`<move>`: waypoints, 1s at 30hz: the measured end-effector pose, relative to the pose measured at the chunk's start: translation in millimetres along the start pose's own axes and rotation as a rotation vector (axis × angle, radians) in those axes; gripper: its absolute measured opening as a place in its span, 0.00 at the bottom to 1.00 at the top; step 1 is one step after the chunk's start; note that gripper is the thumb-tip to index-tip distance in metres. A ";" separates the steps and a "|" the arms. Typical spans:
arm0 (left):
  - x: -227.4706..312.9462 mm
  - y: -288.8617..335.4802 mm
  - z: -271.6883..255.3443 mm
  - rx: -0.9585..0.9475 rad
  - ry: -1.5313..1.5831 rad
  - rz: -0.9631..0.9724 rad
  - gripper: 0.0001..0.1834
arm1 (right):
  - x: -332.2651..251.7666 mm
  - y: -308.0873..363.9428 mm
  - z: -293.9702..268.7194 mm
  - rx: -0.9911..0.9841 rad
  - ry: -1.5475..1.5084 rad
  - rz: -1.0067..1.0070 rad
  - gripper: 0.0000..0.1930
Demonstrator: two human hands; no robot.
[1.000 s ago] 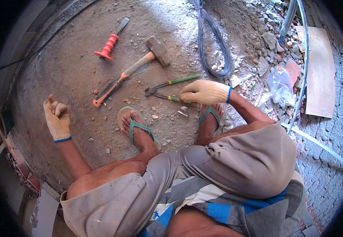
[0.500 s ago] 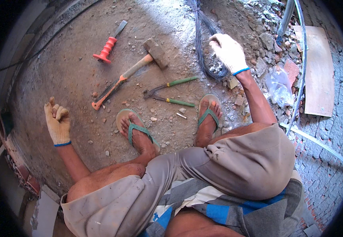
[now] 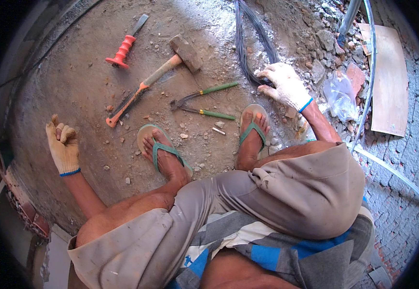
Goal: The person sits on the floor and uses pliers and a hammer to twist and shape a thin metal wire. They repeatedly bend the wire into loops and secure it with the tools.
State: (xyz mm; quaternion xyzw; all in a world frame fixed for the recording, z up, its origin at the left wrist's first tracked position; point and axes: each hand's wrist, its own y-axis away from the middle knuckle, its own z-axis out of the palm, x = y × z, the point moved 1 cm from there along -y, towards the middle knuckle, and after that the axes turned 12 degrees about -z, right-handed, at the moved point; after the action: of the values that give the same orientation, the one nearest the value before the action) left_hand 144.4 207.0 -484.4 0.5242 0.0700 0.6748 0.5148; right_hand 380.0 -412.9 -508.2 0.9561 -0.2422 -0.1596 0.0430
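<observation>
My right hand (image 3: 286, 86), in a white knit glove with a blue cuff, is at the near, looped end of a bundle of thin dark wire (image 3: 241, 41). Its fingers and thumb are apart, with some of the wire showing between them; no firm grip shows. Off to the left, my left hand (image 3: 64, 147) is raised above my left knee in a yellowish glove. One finger points up and the others are loosely bent, with nothing in them. Green-handled cutting pliers (image 3: 202, 101) lie with jaws spread on the ground between the wire and my feet.
A sledgehammer (image 3: 163, 74) and a chisel with a red grip (image 3: 124, 49) lie on the dirt ahead. Rubble (image 3: 325, 43), a clear plastic bag (image 3: 340, 96) and a flat board (image 3: 387, 79) are on the right. My sandalled feet (image 3: 168, 154) are close to the pliers.
My right hand has come down toward me, from beside the wire bundle to its looped end, and its fingers have opened. My left hand keeps nearly the same pose. The view has shifted slightly.
</observation>
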 end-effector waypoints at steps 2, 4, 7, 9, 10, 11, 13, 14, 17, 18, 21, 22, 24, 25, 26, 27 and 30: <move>0.0 -2.1 2.2 -0.012 -0.011 -0.010 0.16 | -4.8 5.1 3.0 0.010 -0.048 0.015 0.20; 0.0 -3.3 4.1 -0.025 -0.012 -0.020 0.16 | -11.2 6.7 7.9 0.044 -0.052 0.035 0.20; 0.9 -3.7 5.3 -0.031 -0.006 -0.030 0.16 | -17.4 4.7 14.7 0.070 0.005 0.099 0.18; 2.0 -3.6 4.9 -0.034 -0.005 -0.024 0.16 | -19.0 2.1 17.6 0.092 0.025 0.106 0.16; 2.7 -3.5 4.3 -0.024 -0.011 -0.020 0.16 | -18.9 1.2 18.5 0.087 0.027 0.130 0.15; 3.5 -3.7 3.6 -0.025 -0.017 -0.016 0.16 | -19.0 0.7 19.0 0.077 0.041 0.124 0.14; 5.1 -4.3 2.1 -0.033 -0.018 -0.015 0.16 | -18.3 0.3 18.8 0.043 0.053 0.136 0.12; 5.8 -4.5 1.4 -0.041 -0.013 -0.015 0.16 | -18.4 0.7 18.0 0.055 0.045 0.136 0.11; 6.7 -5.1 0.1 -0.061 -0.016 -0.017 0.16 | -20.6 3.6 12.9 0.131 0.020 0.108 0.10; 6.5 -5.1 0.1 -0.064 -0.021 -0.018 0.16 | -21.6 4.8 10.7 0.143 0.013 0.113 0.09; 4.0 -4.1 1.9 -0.060 -0.008 -0.023 0.17 | -24.8 9.1 2.6 0.162 0.015 0.120 0.09; 2.9 -3.4 3.1 -0.052 -0.025 -0.020 0.17 | -25.6 10.5 -0.4 0.166 0.020 0.121 0.09; 0.5 -1.4 5.8 -0.024 -0.058 -0.001 0.17 | -26.9 14.0 -6.3 0.172 0.021 0.139 0.10; -0.5 -0.7 7.5 -0.021 -0.048 -0.007 0.17 | -27.3 15.2 -8.7 0.185 0.024 0.139 0.10; -1.4 0.1 9.7 -0.050 -0.046 -0.015 0.17 | -27.3 16.2 -10.3 0.171 0.000 0.166 0.10; -2.3 0.7 12.2 -0.092 -0.046 -0.022 0.17 | -27.2 17.1 -11.7 0.166 -0.022 0.184 0.11; -4.5 1.2 20.6 -0.133 -0.045 -0.039 0.19 | -25.9 18.2 -13.9 0.150 -0.058 0.211 0.12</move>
State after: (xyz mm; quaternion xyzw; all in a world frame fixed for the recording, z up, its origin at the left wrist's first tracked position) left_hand 159.3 193.8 -477.4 0.5024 0.0235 0.6558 0.5630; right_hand 354.8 -416.5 -484.8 0.9207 -0.3539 -0.1633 -0.0191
